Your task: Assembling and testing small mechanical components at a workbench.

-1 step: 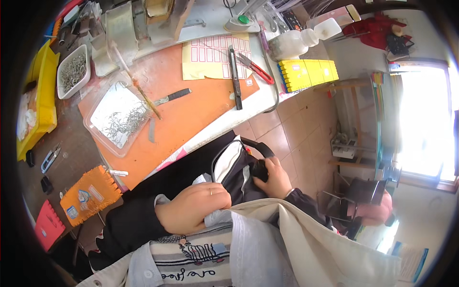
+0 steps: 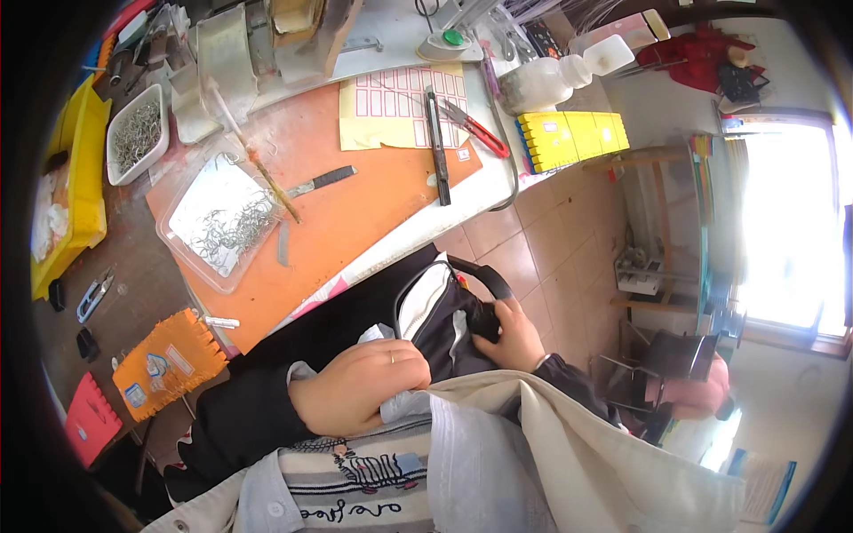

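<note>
A black bag [image 2: 464, 357] lies in my lap with its zip undone, showing a white lining [image 2: 421, 306]. My left hand [image 2: 362, 384] is closed at the bag's near left side, its fingers curled on light grey cloth [image 2: 405, 405]. On the far right side of the bag, my right hand [image 2: 515, 338] pinches a dark black piece [image 2: 484, 320]; whether it is part of the bag or a separate thing I cannot tell. A black strap [image 2: 490, 279] loops just beyond that hand.
The workbench ahead carries an orange mat [image 2: 355, 222], a clear tray of small metal hooks [image 2: 213, 218], a white tub of hooks [image 2: 138, 138], a knife [image 2: 329, 177], a black cutter [image 2: 435, 147] and red-handled snips [image 2: 480, 131]. Chairs [image 2: 680, 355] stand at the right.
My right hand and the black piece have shifted very slightly to the right. The left hand stays where it was.
</note>
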Tool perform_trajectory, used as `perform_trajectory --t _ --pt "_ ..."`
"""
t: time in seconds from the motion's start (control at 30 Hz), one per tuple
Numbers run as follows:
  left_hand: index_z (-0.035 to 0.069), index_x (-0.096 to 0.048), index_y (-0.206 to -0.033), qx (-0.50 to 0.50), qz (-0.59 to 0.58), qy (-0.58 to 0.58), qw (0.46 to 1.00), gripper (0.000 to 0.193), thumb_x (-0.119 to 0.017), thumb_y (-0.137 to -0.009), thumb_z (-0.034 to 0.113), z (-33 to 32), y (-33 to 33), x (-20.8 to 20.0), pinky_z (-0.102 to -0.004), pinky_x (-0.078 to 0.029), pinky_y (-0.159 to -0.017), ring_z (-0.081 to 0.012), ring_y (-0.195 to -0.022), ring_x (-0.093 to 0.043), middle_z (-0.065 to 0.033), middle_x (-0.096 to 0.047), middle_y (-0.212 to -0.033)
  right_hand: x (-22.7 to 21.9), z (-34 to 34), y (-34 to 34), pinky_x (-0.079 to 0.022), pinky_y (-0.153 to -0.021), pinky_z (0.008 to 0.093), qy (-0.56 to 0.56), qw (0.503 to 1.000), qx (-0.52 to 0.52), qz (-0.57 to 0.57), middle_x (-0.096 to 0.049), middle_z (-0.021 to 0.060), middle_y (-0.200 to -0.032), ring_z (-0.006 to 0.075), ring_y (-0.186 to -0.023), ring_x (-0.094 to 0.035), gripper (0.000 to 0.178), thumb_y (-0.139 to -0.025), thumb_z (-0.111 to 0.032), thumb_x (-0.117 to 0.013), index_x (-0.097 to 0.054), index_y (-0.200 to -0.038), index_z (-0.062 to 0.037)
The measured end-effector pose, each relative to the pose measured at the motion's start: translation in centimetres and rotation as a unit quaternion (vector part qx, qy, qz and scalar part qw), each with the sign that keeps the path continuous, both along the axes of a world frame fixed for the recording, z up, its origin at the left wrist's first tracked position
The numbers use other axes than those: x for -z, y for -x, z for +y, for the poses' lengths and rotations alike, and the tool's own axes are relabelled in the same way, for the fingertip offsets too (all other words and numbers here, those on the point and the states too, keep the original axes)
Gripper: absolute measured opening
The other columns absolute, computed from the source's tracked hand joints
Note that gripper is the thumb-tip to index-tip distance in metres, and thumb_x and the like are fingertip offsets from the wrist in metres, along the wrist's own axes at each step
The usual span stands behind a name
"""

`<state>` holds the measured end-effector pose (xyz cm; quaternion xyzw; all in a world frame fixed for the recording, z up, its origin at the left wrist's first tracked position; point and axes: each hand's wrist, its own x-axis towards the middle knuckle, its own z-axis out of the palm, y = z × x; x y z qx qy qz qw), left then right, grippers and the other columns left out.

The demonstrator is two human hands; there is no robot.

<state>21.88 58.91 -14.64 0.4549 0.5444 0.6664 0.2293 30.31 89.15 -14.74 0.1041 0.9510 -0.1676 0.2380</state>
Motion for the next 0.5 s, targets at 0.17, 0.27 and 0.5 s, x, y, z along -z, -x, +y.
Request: perform_trajectory --t 0.17,0.27,0.5 --pt "0.004 -0.059 -0.089 -0.058 0.138 0.018 0.989 0.021 -0.072 -0.074 0.009 0.0 1.3 -1.1 -0.0433 -0.05 -0.079 -0.0324 -0.094 -0.064 -0.0109 -0.065 -0.094 0.6 0.9 -5.9 -0.051 -0.089 0.041 0.034 0.983 0.17 -0.053 -0.062 0.0241 -0.118 0.0371 -0.103 -0.065 0.055 -0.088 -0.042 -0.068 -0.055 -0.118 0.0025" --pt "0.004 -0.059 -0.09 -0.048 0.109 0.022 0.993 0.022 -0.073 -0.074 0.009 0.1 1.1 -1.4 -0.0415 -0.05 -0.079 -0.0321 -0.093 -0.064 -0.011 -0.065 -0.094 4.7 2.9 -12.0 -0.048 -0.093 0.0362 0.129 0.938 0.314 -0.078 -0.064 0.0208 -0.118 0.0318 -0.107 -0.064 0.05 -0.093 -0.042 -0.062 -0.058 -0.117 0.002" --pt "0.005 -0.058 -0.099 -0.026 0.043 0.058 0.997 0.031 -0.07 -0.07 0.005 -0.8 0.4 0.5 -0.0419 -0.048 -0.083 -0.0327 -0.097 -0.061 -0.0112 -0.062 -0.095 16.0 9.3 -17.6 -0.046 -0.094 0.0373 0.105 0.895 0.415 -0.124 -0.068 0.0146 -0.109 0.0267 -0.103 -0.064 0.046 -0.095 -0.045 -0.061 -0.064 -0.123 -0.0078"
